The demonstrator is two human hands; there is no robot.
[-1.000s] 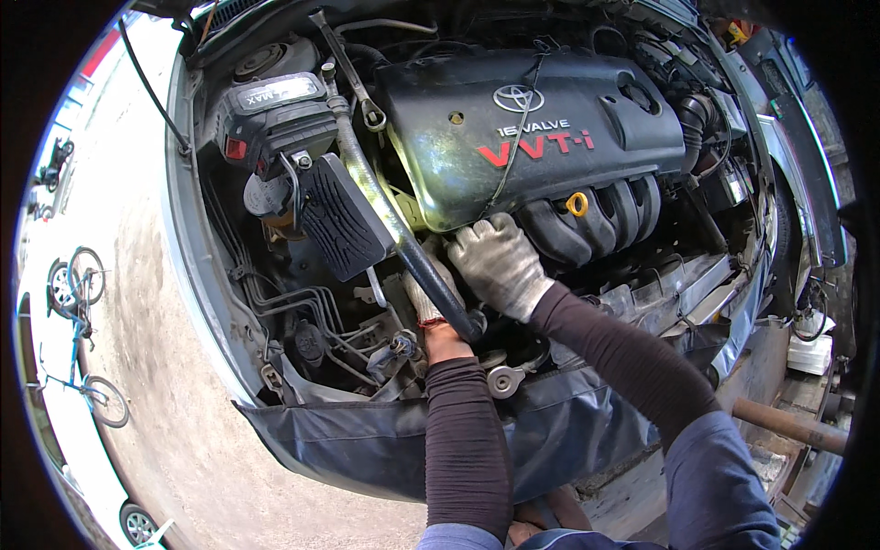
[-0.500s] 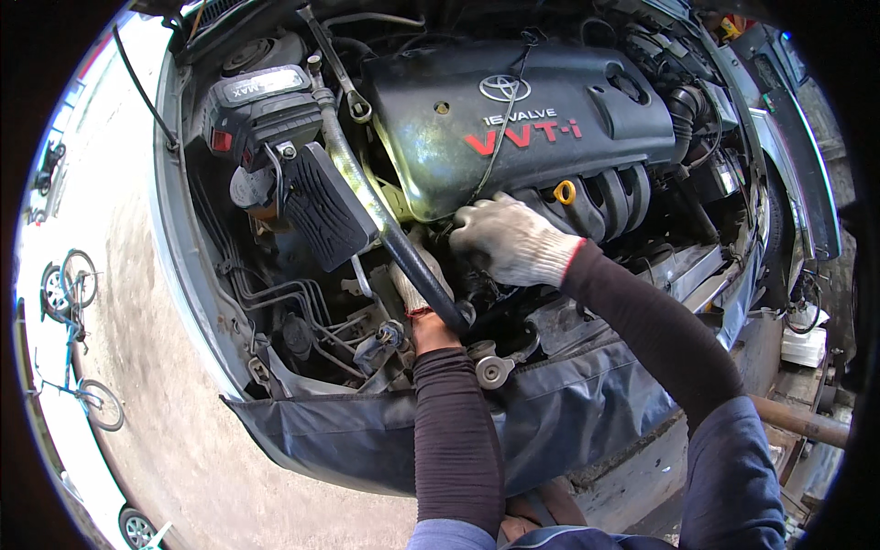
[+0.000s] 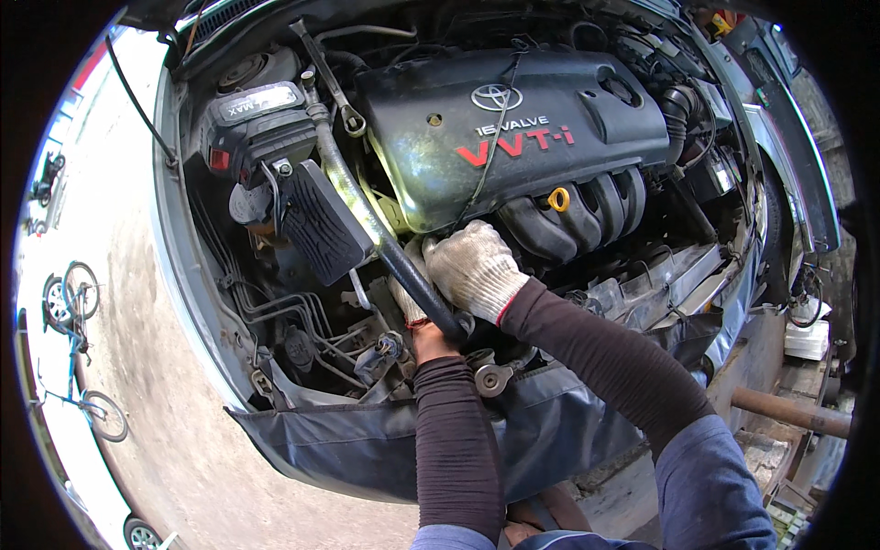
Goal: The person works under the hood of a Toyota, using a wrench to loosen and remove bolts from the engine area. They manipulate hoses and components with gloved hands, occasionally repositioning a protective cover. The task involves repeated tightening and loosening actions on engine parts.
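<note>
My left hand [image 3: 406, 291], in a pale knit glove, reaches beneath a thick black hose [image 3: 417, 284]; its fingers are hidden. Just right of it, my right hand [image 3: 466, 258], in a soiled pale glove, has curled fingers at the lower-left edge of a black engine cover [image 3: 541, 87] with red lettering; what they grip is out of sight. A thin black cord [image 3: 488, 163] runs across the cover down to that spot. A steel wrench [image 3: 328, 82] lies left of the cover, beside a black battery pack [image 3: 247, 128] and a ribbed black rectangular pad [image 3: 323, 225].
A dark fender cover [image 3: 330, 440] drapes over the car's front. The ribbed intake manifold [image 3: 596, 215] sits below the engine cover. Two bicycles [image 3: 82, 312] stand on the concrete ground at left. A rusty pipe [image 3: 788, 408] and metal parts are at lower right.
My right hand has moved down and left, closer against my left hand, since half a second ago. My left hand stays under the hose. The view has shifted slightly.
</note>
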